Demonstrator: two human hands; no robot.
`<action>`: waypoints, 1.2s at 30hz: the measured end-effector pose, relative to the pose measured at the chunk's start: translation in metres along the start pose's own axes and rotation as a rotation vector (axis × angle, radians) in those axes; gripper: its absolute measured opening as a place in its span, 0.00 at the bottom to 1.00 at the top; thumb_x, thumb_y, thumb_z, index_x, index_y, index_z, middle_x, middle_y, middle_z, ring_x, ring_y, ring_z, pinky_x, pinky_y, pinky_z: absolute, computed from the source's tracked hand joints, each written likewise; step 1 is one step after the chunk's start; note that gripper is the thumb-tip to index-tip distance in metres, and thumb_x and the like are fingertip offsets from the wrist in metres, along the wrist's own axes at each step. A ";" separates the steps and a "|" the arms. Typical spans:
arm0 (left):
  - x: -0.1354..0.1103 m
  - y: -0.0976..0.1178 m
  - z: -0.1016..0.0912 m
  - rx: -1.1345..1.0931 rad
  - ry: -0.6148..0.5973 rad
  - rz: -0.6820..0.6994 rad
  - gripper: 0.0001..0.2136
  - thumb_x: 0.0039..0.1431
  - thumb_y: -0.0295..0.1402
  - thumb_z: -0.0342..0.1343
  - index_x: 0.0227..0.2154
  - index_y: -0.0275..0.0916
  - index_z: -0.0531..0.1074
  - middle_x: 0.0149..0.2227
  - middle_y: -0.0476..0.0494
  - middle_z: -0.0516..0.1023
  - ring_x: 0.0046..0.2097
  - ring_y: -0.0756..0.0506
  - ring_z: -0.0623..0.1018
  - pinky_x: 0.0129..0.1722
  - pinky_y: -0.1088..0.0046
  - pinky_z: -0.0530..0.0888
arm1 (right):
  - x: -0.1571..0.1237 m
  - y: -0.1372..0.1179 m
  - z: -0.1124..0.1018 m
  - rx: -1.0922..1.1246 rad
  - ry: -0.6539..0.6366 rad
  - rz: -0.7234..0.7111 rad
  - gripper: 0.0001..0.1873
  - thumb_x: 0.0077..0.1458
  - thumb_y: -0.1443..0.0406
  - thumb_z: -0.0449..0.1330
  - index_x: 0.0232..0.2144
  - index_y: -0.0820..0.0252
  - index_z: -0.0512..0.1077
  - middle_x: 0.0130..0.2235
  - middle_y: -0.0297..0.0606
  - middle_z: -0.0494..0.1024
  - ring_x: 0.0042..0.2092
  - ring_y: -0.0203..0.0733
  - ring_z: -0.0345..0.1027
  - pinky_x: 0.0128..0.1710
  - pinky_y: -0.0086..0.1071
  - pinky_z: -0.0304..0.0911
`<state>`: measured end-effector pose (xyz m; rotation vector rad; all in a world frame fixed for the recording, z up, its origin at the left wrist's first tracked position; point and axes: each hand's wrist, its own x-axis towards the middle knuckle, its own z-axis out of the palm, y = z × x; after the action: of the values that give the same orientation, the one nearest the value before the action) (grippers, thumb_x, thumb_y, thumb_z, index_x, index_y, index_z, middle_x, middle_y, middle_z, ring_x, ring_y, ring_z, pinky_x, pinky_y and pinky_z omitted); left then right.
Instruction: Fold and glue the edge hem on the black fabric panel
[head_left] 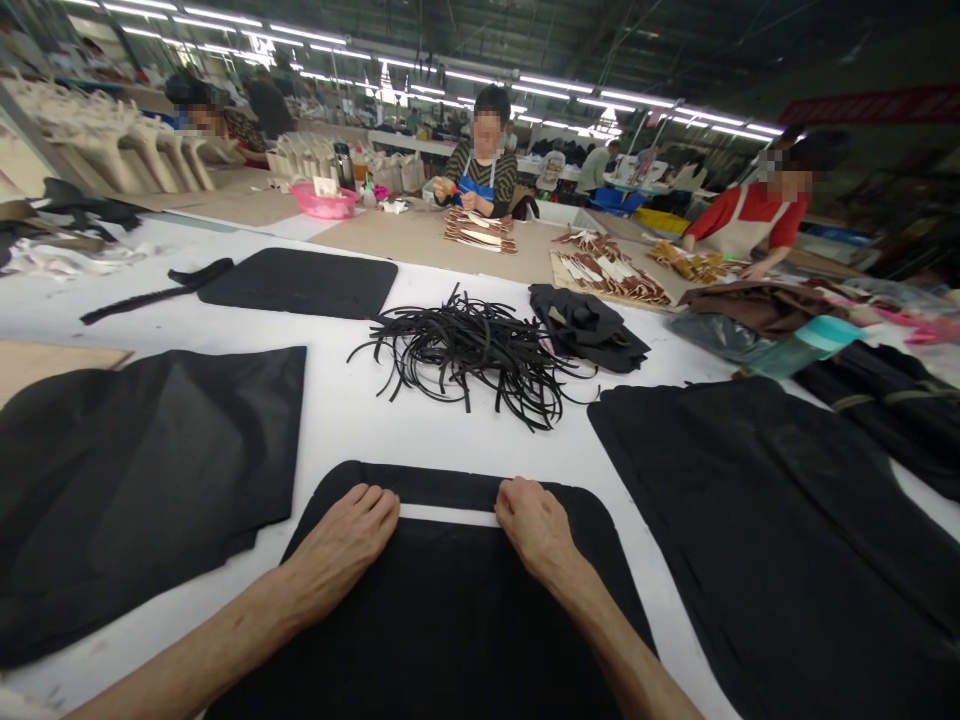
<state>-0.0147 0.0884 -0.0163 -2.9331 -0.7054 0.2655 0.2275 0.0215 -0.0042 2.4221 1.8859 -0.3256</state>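
Note:
Directly in front of me lies a black leather-like panel [465, 620] with rounded far corners. A narrow white strip [448, 515] shows across it below its far black band [431, 485]. My left hand [366, 515] is closed at the left end of the white strip, fingers curled down on the black material. At the strip's right end, my right hand [531, 515] is closed too, with its fingertips on the material. Both hands seem to grip the panel's edge there; the fingertips are partly hidden.
Beyond the panel is a pile of thin black strips [480, 350]. Black sheets lie at left [172, 460] and right [780, 520], with another black panel [300, 282] farther off. A teal-lidded bottle [814, 345] stands right. Co-workers [480, 165] sit across the white table [337, 420].

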 end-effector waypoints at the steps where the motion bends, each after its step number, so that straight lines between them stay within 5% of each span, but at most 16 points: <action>1: -0.001 -0.001 0.001 0.021 0.010 -0.016 0.20 0.53 0.18 0.42 0.49 0.29 0.66 0.46 0.33 0.69 0.45 0.39 0.68 0.48 0.59 0.65 | 0.000 0.000 0.000 0.003 0.001 0.002 0.13 0.58 0.68 0.48 0.28 0.58 0.70 0.33 0.37 0.74 0.36 0.41 0.67 0.32 0.32 0.51; 6: 0.018 0.021 -0.008 0.025 0.076 -0.117 0.17 0.54 0.17 0.41 0.45 0.26 0.69 0.50 0.29 0.67 0.49 0.37 0.66 0.52 0.56 0.61 | 0.000 -0.002 0.000 0.005 -0.005 0.016 0.13 0.58 0.69 0.48 0.29 0.59 0.71 0.34 0.40 0.75 0.37 0.43 0.67 0.33 0.33 0.52; 14: 0.058 0.072 -0.017 -0.297 0.063 0.010 0.17 0.53 0.23 0.48 0.47 0.29 0.65 0.43 0.37 0.69 0.44 0.40 0.67 0.48 0.62 0.66 | -0.001 0.004 -0.004 0.096 -0.015 -0.036 0.12 0.58 0.69 0.47 0.29 0.61 0.70 0.34 0.41 0.74 0.37 0.43 0.67 0.33 0.32 0.53; 24: 0.060 0.068 -0.016 -0.391 0.072 -0.115 0.17 0.57 0.18 0.42 0.46 0.37 0.67 0.46 0.42 0.68 0.45 0.43 0.67 0.45 0.66 0.69 | -0.007 0.044 0.000 0.362 0.016 -0.241 0.07 0.54 0.71 0.52 0.36 0.57 0.64 0.36 0.32 0.70 0.39 0.36 0.63 0.39 0.26 0.54; 36: 0.043 0.065 -0.002 -0.203 0.076 -0.036 0.23 0.53 0.15 0.40 0.53 0.29 0.62 0.53 0.35 0.68 0.53 0.39 0.67 0.54 0.63 0.65 | -0.002 0.024 -0.005 0.384 -0.067 -0.273 0.06 0.51 0.72 0.52 0.31 0.57 0.65 0.30 0.29 0.70 0.35 0.34 0.63 0.35 0.25 0.53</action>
<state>0.0522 0.0502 -0.0303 -3.0969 -0.8191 0.0829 0.2511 0.0146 -0.0007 2.3151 2.3063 -0.8443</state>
